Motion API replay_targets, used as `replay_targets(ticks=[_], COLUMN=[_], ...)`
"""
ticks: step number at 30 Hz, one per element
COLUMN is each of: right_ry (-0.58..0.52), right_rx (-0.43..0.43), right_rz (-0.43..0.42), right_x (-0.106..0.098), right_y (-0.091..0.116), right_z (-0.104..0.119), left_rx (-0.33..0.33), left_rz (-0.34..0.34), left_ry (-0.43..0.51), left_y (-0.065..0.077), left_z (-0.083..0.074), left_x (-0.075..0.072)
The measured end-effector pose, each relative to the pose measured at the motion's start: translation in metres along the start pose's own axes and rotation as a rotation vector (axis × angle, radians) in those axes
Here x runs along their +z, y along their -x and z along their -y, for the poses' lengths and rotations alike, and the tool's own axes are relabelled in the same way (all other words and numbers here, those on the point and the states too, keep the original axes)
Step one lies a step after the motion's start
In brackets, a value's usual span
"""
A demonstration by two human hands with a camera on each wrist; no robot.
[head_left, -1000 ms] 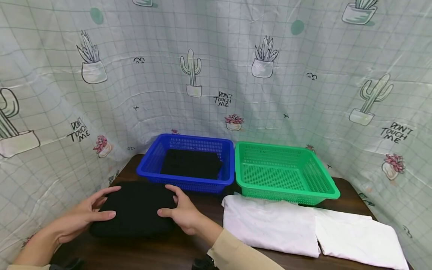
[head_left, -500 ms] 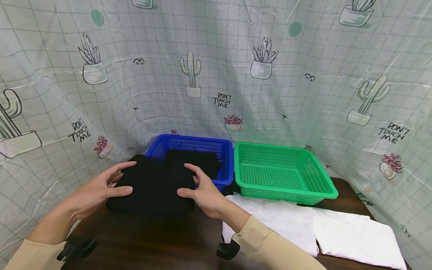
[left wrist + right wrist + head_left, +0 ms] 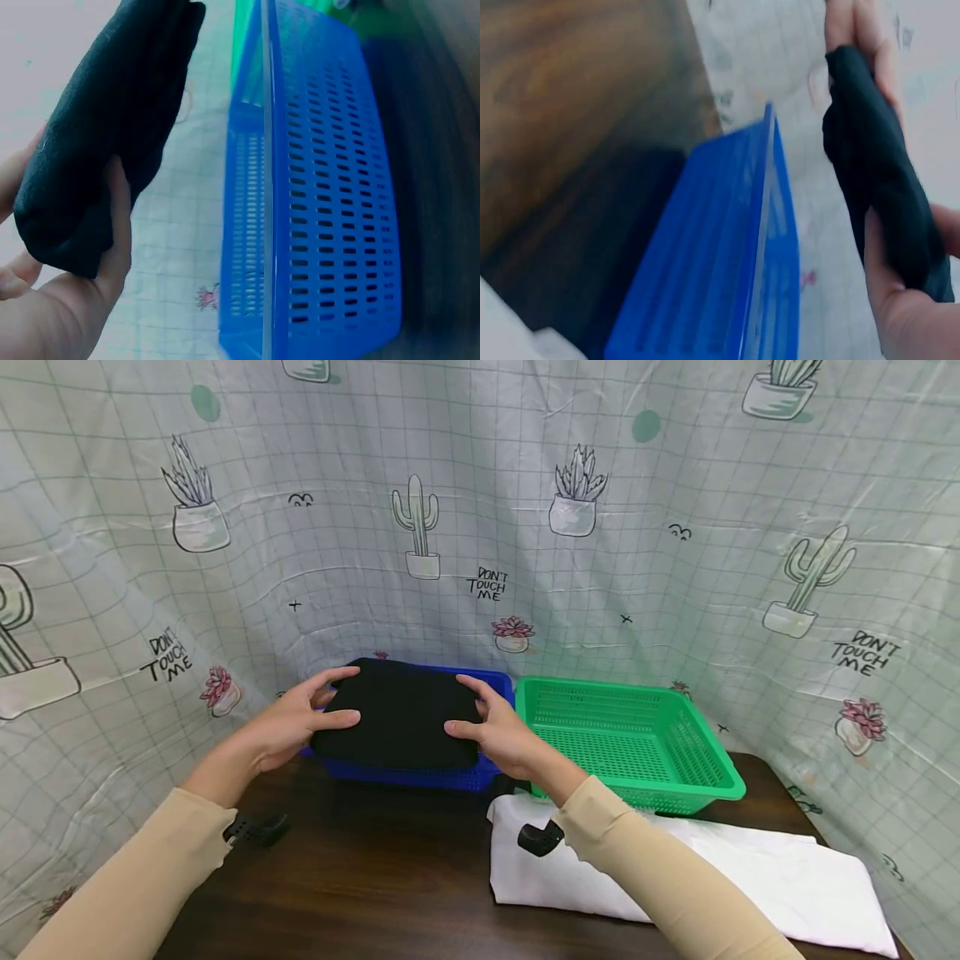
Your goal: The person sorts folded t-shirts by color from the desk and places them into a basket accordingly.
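A folded black garment [image 3: 405, 714] hangs level over the blue basket [image 3: 420, 779] in the head view. My left hand [image 3: 288, 727] grips its left side, and my right hand [image 3: 512, 737] holds the opposite side. Both thumbs lie on the near part of the top face. In the left wrist view the thick, soft folded edge of the garment [image 3: 97, 142] sits between thumb and fingers, above the rim of the basket [image 3: 274, 180]. The right wrist view has the garment [image 3: 877, 172] pinched likewise, clear of the basket wall. The basket's inside is mostly hidden beneath it.
A green basket [image 3: 626, 797] stands right beside the blue one. Folded white cloths [image 3: 780, 877] lie in front of it on the dark wooden table [image 3: 360, 877], partly under my right forearm. A patterned curtain [image 3: 360, 568] closes off the back and sides.
Both hands have carried the black garment up, forward and to the right, from the table's near left to over the blue basket. It now covers the black folded cloth seen inside earlier.
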State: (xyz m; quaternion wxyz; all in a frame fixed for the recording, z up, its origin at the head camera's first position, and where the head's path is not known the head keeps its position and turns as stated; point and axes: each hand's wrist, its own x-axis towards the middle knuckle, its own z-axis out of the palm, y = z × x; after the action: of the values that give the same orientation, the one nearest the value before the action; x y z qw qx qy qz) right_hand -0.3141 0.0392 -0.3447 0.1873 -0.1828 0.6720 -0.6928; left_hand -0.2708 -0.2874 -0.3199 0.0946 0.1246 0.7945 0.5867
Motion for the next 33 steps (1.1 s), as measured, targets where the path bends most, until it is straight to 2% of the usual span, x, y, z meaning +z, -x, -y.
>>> replay_targets(ticks=[7, 15, 18, 21, 27, 33], right_ry=[0.012, 0.087, 0.098, 0.102, 0.076, 0.092], right_rx=[0.007, 0.039, 0.053, 0.061, 0.083, 0.133], right_rz=[-0.041, -0.090, -0.099, -0.109, -0.116, -0.153], right_x=[-0.023, -0.034, -0.036, -0.035, -0.031, -0.031], right_y=[-0.024, -0.054, -0.062, -0.069, -0.080, -0.088], right_z=[-0.006, -0.022, -0.029, -0.035, -0.048, -0.058], left_rx=[-0.016, -0.029, -0.038, -0.053, -0.106, -0.156], left_rz=[-0.005, -0.026, -0.026, -0.037, -0.067, -0.066], left_ry=[0.041, 0.092, 0.151, 0.163, 0.080, 0.084], left_y=[-0.038, -0.071, -0.080, -0.088, -0.099, -0.108], left_z=[0.004, 0.024, 0.033, 0.041, 0.058, 0.067], left_x=[0.003, 0.005, 0.005, 0.004, 0.002, 0.007])
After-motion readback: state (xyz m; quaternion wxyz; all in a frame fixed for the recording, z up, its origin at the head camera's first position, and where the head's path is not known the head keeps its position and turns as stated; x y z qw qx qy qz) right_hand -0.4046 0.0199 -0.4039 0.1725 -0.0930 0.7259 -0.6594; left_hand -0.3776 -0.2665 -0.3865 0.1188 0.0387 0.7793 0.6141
